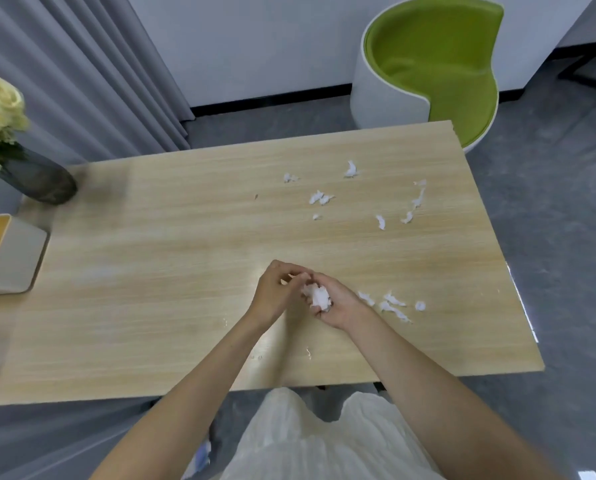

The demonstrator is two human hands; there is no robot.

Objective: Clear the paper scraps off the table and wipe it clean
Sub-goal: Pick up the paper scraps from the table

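My right hand (338,306) lies palm up over the wooden table (151,271), its fingers cupped round a white wad of paper scraps (319,295). My left hand (277,291) meets it from the left, fingertips curled and pinching at the wad. Loose white scraps (390,304) lie just right of my right hand. More scraps (320,198) are scattered over the far right part of the table, some near the right edge (417,200). A few tiny bits (308,353) lie near the front edge.
A dark vase with pale yellow flowers (36,178) stands at the table's far left corner. A tissue box (2,254) sits at the left edge. A green and white chair (428,67) stands beyond the far right corner.
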